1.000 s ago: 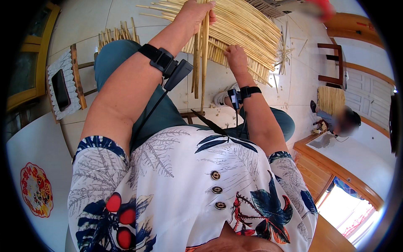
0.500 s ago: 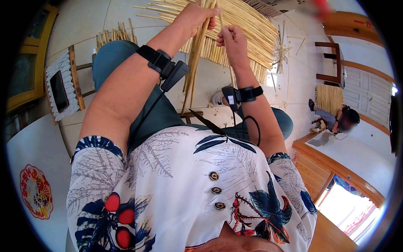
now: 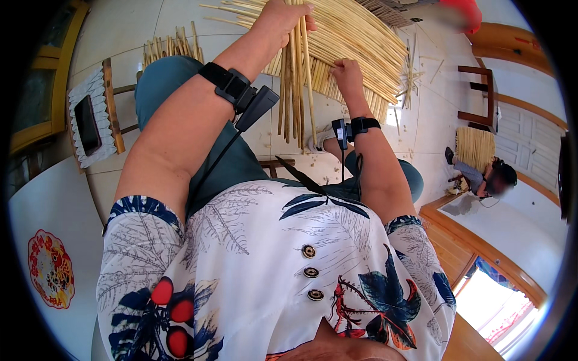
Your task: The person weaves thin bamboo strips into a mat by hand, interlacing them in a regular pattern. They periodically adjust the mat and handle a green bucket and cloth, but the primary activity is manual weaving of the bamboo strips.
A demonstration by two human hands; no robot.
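left hand (image 3: 283,21) clamps several sticks (image 3: 293,90); apart from it, right hand (image 3: 348,77) is at the stick pile (image 3: 367,45) beneath, grip unclear.

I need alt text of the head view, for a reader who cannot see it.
A person's bare left hand grips a bunch of slender pale-yellow sticks; the bare right hand is at a broad layer of similar sticks. A black rectangular phone lies on a white ruffled cloth at left.
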